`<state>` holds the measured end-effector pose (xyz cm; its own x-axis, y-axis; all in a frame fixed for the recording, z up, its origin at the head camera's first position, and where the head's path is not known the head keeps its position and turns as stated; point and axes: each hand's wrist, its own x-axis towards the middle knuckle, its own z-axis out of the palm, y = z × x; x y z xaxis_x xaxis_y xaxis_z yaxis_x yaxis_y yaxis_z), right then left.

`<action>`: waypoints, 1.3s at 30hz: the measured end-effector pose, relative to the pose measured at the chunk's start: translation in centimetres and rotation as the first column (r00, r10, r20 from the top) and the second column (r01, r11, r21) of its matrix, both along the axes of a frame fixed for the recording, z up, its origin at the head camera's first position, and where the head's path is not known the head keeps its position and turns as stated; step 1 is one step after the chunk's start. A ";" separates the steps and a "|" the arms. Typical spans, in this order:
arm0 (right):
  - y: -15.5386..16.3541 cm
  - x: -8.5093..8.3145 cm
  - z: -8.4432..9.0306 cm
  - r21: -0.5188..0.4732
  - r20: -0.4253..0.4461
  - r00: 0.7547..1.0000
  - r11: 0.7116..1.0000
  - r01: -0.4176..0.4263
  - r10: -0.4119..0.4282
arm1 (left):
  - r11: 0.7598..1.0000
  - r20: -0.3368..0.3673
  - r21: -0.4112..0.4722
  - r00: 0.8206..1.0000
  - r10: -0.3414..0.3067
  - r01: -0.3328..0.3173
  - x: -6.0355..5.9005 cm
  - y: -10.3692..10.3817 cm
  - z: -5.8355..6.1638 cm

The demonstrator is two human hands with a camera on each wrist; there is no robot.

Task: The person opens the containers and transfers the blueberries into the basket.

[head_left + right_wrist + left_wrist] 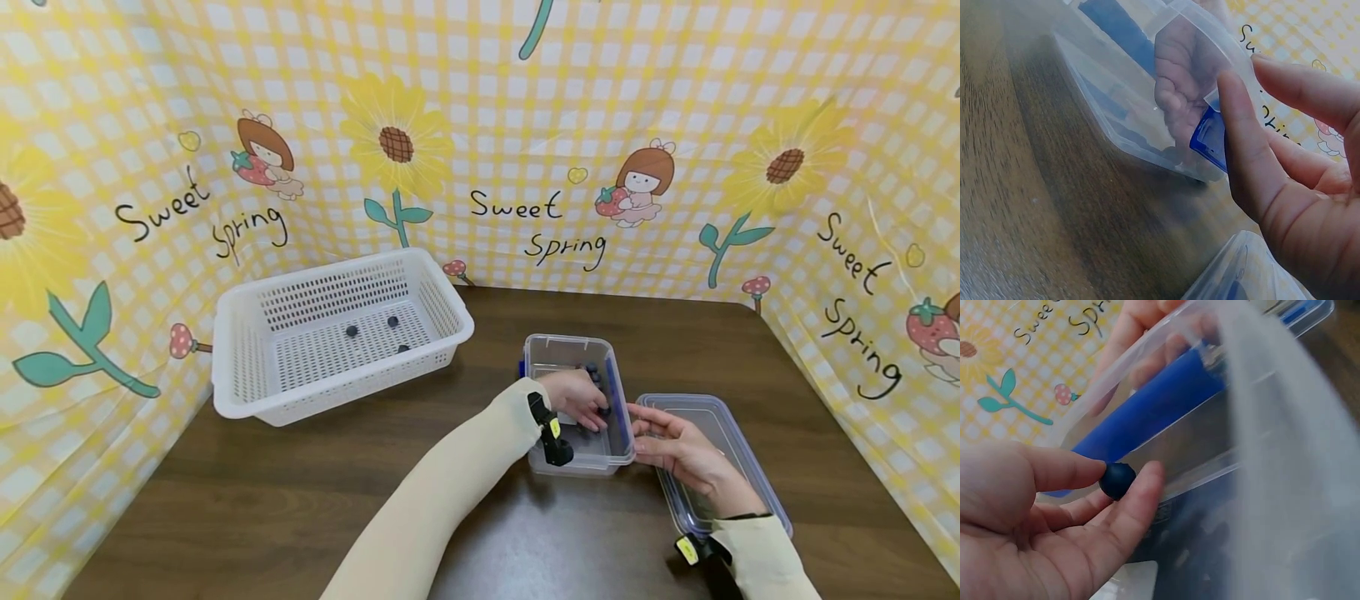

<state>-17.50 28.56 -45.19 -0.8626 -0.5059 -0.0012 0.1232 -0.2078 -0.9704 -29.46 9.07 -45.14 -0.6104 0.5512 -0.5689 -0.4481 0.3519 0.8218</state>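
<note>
We read "Sweet Spring" in black script on the yellow checked backdrop (480, 100), repeated at left, centre and right of the frame.

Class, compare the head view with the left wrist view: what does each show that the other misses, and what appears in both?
Only the head view shows the white basket with three berries, the lid and the right hand beside the box. Only the left wrist view shows one dark berry pinched between thumb and finger. Both show the left hand inside the clear box with its blue clips.

Dark blue ball (1117, 480), pinched inside clear box (573, 354)
</note>
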 end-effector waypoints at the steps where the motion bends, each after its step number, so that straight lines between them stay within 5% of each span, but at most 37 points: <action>1: 0.0 0.0 0.0 -0.001 0.000 1.000 1.000 0.002 -0.002 | 1.000 0.020 0.028 1.000 -0.014 0.013 0.0 -0.1 0.1; 5: 0.0 0.0 0.1 -0.004 0.002 1.000 1.000 0.009 -0.009 | 1.000 -0.023 0.008 1.000 -0.005 0.005 1.7 -0.6 2.1; 9: -0.1 0.0 0.2 -0.003 0.005 1.000 1.000 0.010 -0.010 | 0.999 -0.022 0.025 1.000 -0.020 0.021 2.0 -1.1 2.8; 19: -0.2 0.1 0.1 0.007 -0.021 1.000 1.000 0.007 -0.007 | 0.989 -0.056 0.139 0.997 -0.045 0.053 1.8 -1.9 3.3; 39: -0.5 0.1 -0.1 0.030 -0.028 1.000 0.999 0.015 -0.014 | 0.966 -0.181 0.258 0.981 0.071 -0.022 0.2 -5.8 7.7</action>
